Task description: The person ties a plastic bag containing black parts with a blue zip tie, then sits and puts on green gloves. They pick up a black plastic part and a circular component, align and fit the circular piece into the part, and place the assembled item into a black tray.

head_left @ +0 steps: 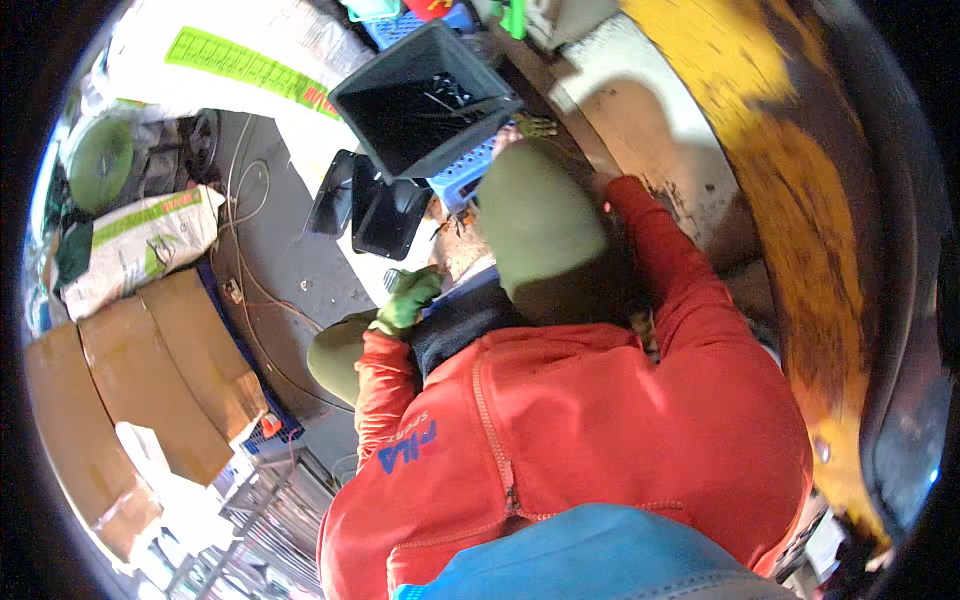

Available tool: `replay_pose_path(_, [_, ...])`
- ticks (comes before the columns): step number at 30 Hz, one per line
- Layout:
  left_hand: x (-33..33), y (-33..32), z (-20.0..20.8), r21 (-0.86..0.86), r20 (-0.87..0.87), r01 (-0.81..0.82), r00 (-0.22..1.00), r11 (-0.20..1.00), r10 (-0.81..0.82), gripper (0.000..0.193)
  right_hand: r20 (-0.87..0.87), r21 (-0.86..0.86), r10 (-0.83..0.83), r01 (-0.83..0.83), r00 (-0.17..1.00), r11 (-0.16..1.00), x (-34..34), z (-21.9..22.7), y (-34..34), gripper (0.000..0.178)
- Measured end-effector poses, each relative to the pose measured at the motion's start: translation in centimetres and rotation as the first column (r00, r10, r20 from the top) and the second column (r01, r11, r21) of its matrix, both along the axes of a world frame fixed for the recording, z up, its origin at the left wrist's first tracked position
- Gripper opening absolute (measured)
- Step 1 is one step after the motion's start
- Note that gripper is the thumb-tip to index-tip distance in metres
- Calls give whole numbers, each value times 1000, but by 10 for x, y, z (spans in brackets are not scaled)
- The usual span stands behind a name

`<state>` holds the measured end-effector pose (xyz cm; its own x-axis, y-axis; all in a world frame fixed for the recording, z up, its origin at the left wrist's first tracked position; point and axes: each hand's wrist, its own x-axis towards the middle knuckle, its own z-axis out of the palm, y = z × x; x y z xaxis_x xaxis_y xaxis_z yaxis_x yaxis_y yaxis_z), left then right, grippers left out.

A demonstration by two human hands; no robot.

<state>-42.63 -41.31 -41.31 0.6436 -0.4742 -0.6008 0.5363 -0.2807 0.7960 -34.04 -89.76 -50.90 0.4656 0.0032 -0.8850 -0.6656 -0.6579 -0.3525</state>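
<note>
Left grip (408,300) curled in green beside my lap, right grip (602,184) mostly hidden beyond my knee

My left forearm comes up in its red sleeve (382,390), just inside my left knee (338,358), the gloved hand bent forward at the wrist. My right arm reaches farther out, passing along the outer side of my right knee (545,215), with the wrist low beside it.

At the far left, brown cardboard (165,345) bounds the space. Between it and my left knee, the grey floor (305,280) gives that arm some room. Ahead of my left glove lie a pale panel (366,268) and two shallow black trays (390,215), side by side. A deep black bin (405,125) tilts above them, its rim near their far ends, with small glinting bits inside; a blue basket (463,172) shows under its near edge. My right arm has a tighter lane, between the knee and a pale board (640,125), with a worn yellow surface (800,190) curving along the far right.

My left fingers are bent inward, right by the panel's near end; I cannot tell whether they pinch anything. Only a little of my right hand shows, so I cannot tell how far apart its fingers are or what they touch.
</note>
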Motion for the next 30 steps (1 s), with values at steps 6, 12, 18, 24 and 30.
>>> replay_pose_path(6, [55, -9, -34, 223, 13, 96, 995, 970, -101, 63, 250, -59, 211, -203, 945, 977, 205, -30, 29, 22])
replay_pose_path(12, [120, -3, -12, 363, 75, -6, 997, 932, -23, 68, 209, -423, 654, -536, 727, 731, 301, -74, 52, 19])
replay_pose_path(18, [130, -3, 5, 319, -84, -33, 994, 947, 63, 60, 75, -513, 758, -627, 648, 586, 344, -139, 40, 17])
replay_pose_path(24, [137, -9, 0, 319, -83, -57, 993, 946, 88, 50, 56, -511, 774, -648, 631, 565, 337, -164, 13, 14])
replay_pose_path(30, [132, -14, 8, 339, -186, 44, 982, 940, 21, 60, 118, -528, 787, -633, 606, 566, 336, -146, 19, 11])
